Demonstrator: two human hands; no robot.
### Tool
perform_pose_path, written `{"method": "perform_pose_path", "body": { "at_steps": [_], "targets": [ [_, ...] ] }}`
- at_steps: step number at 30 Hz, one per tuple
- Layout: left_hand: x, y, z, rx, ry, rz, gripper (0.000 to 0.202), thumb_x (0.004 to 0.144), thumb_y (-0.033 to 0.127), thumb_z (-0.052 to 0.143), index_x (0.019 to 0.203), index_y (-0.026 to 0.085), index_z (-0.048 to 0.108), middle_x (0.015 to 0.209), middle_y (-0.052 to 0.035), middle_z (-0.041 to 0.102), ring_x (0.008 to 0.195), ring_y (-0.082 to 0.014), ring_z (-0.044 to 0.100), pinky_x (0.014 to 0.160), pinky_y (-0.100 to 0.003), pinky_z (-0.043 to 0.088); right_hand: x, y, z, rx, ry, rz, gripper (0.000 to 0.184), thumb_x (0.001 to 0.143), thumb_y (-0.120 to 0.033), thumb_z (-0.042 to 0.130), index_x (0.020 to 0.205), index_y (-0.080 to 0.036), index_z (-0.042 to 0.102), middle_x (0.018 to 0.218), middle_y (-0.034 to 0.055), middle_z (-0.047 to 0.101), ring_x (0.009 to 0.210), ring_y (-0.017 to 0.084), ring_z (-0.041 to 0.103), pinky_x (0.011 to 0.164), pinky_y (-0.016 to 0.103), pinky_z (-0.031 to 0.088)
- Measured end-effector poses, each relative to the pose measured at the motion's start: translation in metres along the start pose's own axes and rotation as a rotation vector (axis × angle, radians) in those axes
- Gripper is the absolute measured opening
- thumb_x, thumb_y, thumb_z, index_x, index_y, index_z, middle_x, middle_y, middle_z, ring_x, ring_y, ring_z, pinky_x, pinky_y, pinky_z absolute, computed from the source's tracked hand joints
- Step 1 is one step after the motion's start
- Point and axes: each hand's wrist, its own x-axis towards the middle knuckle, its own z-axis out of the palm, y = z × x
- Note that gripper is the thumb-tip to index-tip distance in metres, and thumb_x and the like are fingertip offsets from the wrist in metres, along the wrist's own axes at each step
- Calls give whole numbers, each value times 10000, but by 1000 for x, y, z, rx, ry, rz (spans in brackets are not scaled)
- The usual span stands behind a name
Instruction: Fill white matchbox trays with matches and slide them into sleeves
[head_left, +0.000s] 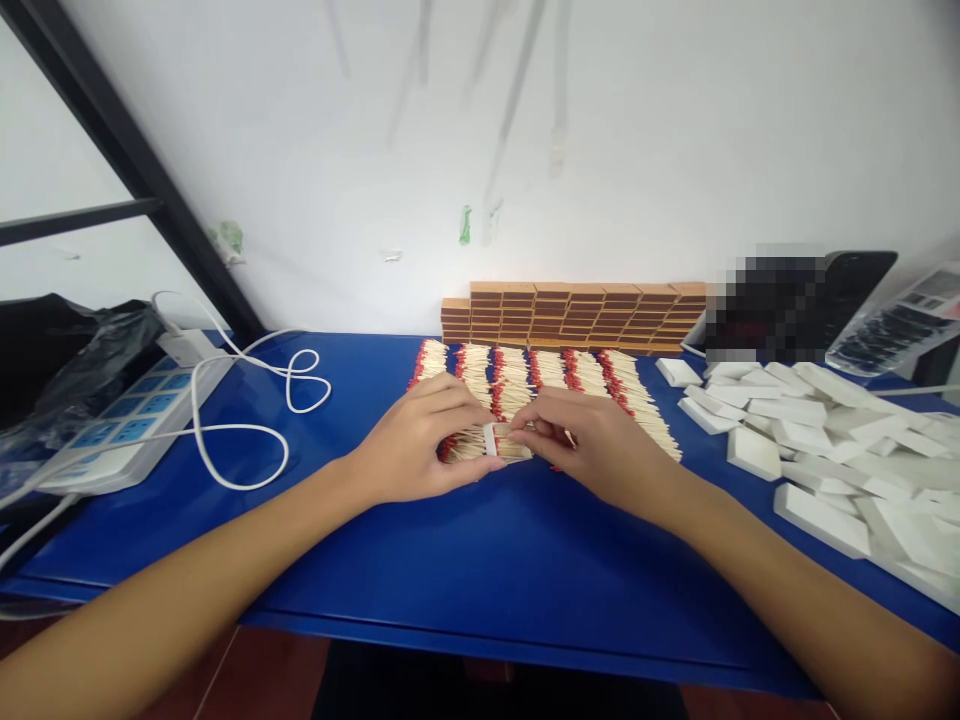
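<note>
Both hands meet over the middle of the blue table (480,560). My left hand (416,440) is closed, fingers pinching a bundle of red-tipped matches and the left end of a small white matchbox tray (506,442). My right hand (592,440) is closed on the tray's right end. Behind the hands lie rows of loose matches (555,375) with red heads, spread across the table.
Stacked brown matchbox sleeves (570,315) stand along the white wall. A heap of white trays (832,440) covers the right side. A power strip (131,420) with looping white cable (247,420) lies at left, beside a black bag (60,350). A black device (847,290) and calculator (896,325) sit far right.
</note>
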Motion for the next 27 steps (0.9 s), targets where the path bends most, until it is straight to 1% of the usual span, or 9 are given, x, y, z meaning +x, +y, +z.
{"method": "perform_pose_path", "body": {
  "at_steps": [3, 5, 7, 9, 11, 13, 15, 21, 27],
  "targets": [
    [1, -2, -1, -12, 5, -36, 301, 920, 413, 770, 1117, 188, 731, 999, -87, 760, 940, -237, 664, 903, -433, 550, 1, -2, -5, -13, 58, 8, 166, 1032, -319, 581, 986, -213, 699, 779, 20, 641, 664, 148, 536, 625, 280, 409],
    [1, -5, -2, 15, 28, -62, 305, 924, 426, 764, 1114, 190, 732, 990, -82, 760, 935, -237, 664, 899, -437, 545, 2, -4, -9, -25, 105, 35, 180, 1031, -319, 568, 962, -212, 696, 765, 19, 641, 643, 146, 529, 615, 284, 407],
    [1, -10, -4, 60, 67, -87, 308, 928, 440, 756, 1104, 188, 734, 965, -78, 759, 927, -240, 661, 887, -441, 543, 3, -3, -12, -36, 99, 61, 181, 1021, -314, 572, 934, -213, 695, 745, 15, 637, 629, 144, 525, 609, 285, 402],
    [1, -15, -6, 100, 112, -102, 308, 929, 447, 752, 1092, 186, 738, 955, -80, 756, 928, -241, 656, 878, -441, 545, 3, -1, -14, -47, 14, 58, 166, 996, -289, 593, 893, -213, 698, 724, 11, 637, 635, 145, 538, 617, 285, 399],
    [1, -19, -7, 128, 145, -106, 305, 924, 442, 760, 1087, 186, 742, 963, -81, 755, 946, -243, 653, 885, -438, 547, 2, 2, -15, -51, -113, 39, 135, 961, -250, 617, 864, -212, 705, 731, 11, 650, 664, 150, 563, 639, 284, 402],
    [0, -22, -8, 142, 159, -98, 301, 916, 431, 772, 1086, 183, 742, 968, -81, 753, 956, -242, 653, 890, -431, 547, 1, 5, -14, -54, -215, 31, 107, 932, -216, 629, 871, -210, 717, 771, 17, 668, 702, 156, 579, 654, 282, 404],
    [0, -23, -8, 146, 152, -89, 304, 913, 422, 777, 1089, 177, 739, 966, -81, 751, 951, -240, 653, 886, -425, 546, 1, 6, -13, -67, -272, 49, 103, 922, -200, 628, 892, -208, 726, 798, 23, 671, 725, 162, 576, 650, 283, 395],
    [-1, -23, -5, 135, 81, -82, 307, 913, 412, 775, 1111, 181, 731, 981, -75, 755, 951, -239, 649, 909, -434, 536, 1, 6, -10, -67, -314, 89, 108, 933, -186, 610, 883, -199, 705, 790, 18, 648, 727, 161, 556, 637, 283, 370],
    [-2, -25, -5, 139, 83, -76, 306, 898, 384, 794, 1115, 177, 735, 974, -79, 752, 967, -244, 643, 918, -433, 532, -1, 7, -11, -43, -328, 103, 91, 932, -204, 623, 866, -197, 685, 784, 17, 637, 703, 154, 541, 617, 281, 362]
  ]
}}
